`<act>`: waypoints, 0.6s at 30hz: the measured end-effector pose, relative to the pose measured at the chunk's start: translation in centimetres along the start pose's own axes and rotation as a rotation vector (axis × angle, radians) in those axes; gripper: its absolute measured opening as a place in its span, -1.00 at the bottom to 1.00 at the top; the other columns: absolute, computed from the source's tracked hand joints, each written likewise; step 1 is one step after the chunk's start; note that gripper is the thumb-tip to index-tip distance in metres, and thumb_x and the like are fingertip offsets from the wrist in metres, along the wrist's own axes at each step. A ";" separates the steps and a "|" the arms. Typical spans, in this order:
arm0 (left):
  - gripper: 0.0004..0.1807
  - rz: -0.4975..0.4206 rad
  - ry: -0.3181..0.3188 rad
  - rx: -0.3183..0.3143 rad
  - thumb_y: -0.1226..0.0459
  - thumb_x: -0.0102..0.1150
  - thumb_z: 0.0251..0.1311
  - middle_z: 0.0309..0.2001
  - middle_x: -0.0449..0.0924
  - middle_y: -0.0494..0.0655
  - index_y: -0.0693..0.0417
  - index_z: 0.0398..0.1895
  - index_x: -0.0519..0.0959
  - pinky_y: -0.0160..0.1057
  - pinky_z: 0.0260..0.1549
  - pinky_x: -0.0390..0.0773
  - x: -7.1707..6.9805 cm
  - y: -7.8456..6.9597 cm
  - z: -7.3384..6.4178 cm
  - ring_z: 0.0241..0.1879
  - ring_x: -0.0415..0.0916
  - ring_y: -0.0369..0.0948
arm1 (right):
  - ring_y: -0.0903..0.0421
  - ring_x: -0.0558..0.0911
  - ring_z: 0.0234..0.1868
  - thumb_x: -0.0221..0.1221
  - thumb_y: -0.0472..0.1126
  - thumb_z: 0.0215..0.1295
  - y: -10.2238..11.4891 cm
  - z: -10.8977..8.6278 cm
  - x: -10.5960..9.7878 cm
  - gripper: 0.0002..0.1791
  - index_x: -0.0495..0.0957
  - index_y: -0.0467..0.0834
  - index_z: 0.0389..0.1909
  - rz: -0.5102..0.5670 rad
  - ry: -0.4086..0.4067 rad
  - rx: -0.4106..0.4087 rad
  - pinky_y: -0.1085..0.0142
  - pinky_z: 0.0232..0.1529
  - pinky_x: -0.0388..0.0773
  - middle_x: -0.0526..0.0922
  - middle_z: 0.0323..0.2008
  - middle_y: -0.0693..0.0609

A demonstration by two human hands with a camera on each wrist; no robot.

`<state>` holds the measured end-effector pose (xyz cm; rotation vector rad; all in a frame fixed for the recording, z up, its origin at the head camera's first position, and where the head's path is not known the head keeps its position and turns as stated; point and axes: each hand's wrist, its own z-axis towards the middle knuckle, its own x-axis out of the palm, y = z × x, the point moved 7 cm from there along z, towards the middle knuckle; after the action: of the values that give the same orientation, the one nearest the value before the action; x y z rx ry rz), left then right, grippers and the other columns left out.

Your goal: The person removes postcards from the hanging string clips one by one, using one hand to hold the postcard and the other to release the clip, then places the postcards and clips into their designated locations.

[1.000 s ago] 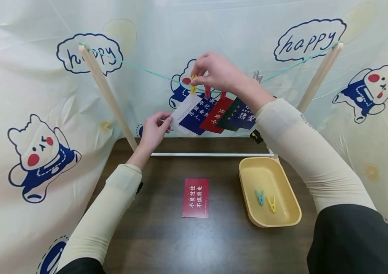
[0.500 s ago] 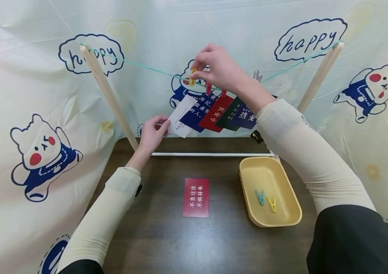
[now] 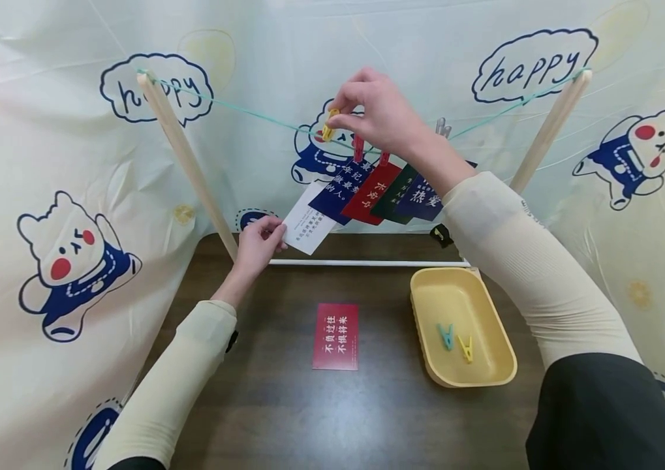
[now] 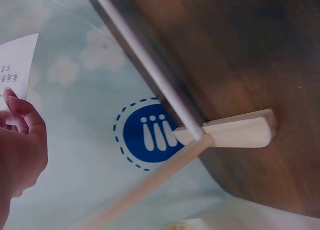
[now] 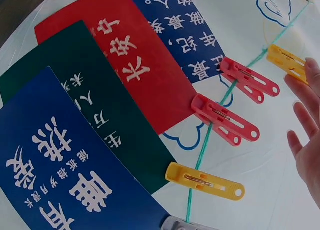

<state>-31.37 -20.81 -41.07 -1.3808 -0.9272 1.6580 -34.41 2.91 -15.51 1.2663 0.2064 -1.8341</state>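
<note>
My left hand (image 3: 260, 246) pinches the edge of a white card (image 3: 310, 220) with small dark print, tilted below the string and apart from it. Between thumb and fingers, my right hand (image 3: 376, 111) pinches a yellow clothespin (image 3: 329, 125) close to the green string (image 3: 256, 117). Beside it hang a dark blue card (image 3: 340, 194), a red card (image 3: 371, 196), a green card (image 3: 395, 199) and another blue card (image 3: 420, 199). Two red clothespins (image 5: 250, 79) and another yellow clothespin (image 5: 205, 181) grip the string in the right wrist view.
A yellow basket (image 3: 420, 294) at right holds a teal clothespin (image 3: 446, 336) and a yellow one. On the brown table (image 3: 285, 405) lies a pink-red card (image 3: 335, 337). Wooden posts (image 3: 185, 156) carry the string, with a white rod (image 3: 361, 263) low between them.
The yellow clothespin has come up off the white card and string in my right hand. My left hand has drawn the white card down and slightly left, away from the string.
</note>
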 end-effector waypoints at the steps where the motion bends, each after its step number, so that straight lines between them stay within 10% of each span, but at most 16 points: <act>1: -0.72 0.006 0.006 -0.006 0.21 0.18 0.52 -0.07 0.62 0.16 0.18 0.12 0.63 -0.35 -0.30 0.69 0.0 0.2 -0.2 -0.29 0.63 -0.03 | 0.09 0.42 0.19 0.29 -0.07 0.46 0.1 0.0 -0.1 -0.68 0.70 -0.23 0.03 0.004 -0.013 -0.006 0.35 0.20 0.42 0.61 0.06 -0.09; 18: -0.77 0.046 0.082 -0.029 0.36 0.16 0.50 -0.20 0.65 0.28 0.39 0.03 0.62 -0.44 -0.52 0.54 1.0 4.1 -3.9 -0.38 0.64 0.13 | -0.05 0.49 0.02 0.39 -0.12 0.36 2.8 -4.8 -0.2 -0.70 0.74 -0.27 -0.06 -0.028 -0.113 -0.238 0.16 0.10 0.33 0.70 -0.13 -0.16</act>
<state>-28.03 -21.53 -45.76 -1.4893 -0.8817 1.6145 -29.13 4.06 -16.67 0.9969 0.3701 -1.8375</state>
